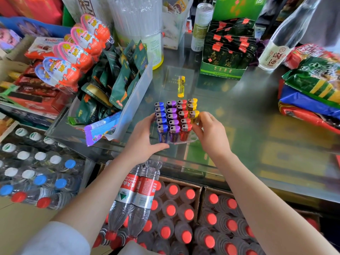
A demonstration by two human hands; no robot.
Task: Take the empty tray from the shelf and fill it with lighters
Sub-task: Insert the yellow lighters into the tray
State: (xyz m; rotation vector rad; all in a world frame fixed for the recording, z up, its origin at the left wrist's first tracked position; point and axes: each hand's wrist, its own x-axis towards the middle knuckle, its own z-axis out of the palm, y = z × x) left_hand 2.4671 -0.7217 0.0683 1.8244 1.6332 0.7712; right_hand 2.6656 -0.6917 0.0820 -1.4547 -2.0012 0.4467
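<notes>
1. The left hand (145, 136) cups the left side of the lighter tray (185, 141), fingers curled against the blue row and thumb lying along the tray's near edge.
2. The right hand (209, 133) is at the tray's right side, fingertips curled in by a yellow lighter (193, 115) in the rightmost column; whether they pinch it or only touch it cannot be told.
3. The tray stands on the glass counter (239, 111), near its front edge, with upright lighters in columns of blue, purple, red and yellow; the yellow column is shorter at the near end.
4. One loose yellow lighter (181, 86) lies flat on the glass just behind the tray.
5. A clear bin of dark green packets (117, 85) sits to the left, a green carton of sachets (226, 57) behind, and red-capped water bottles (176, 214) below the counter.
</notes>
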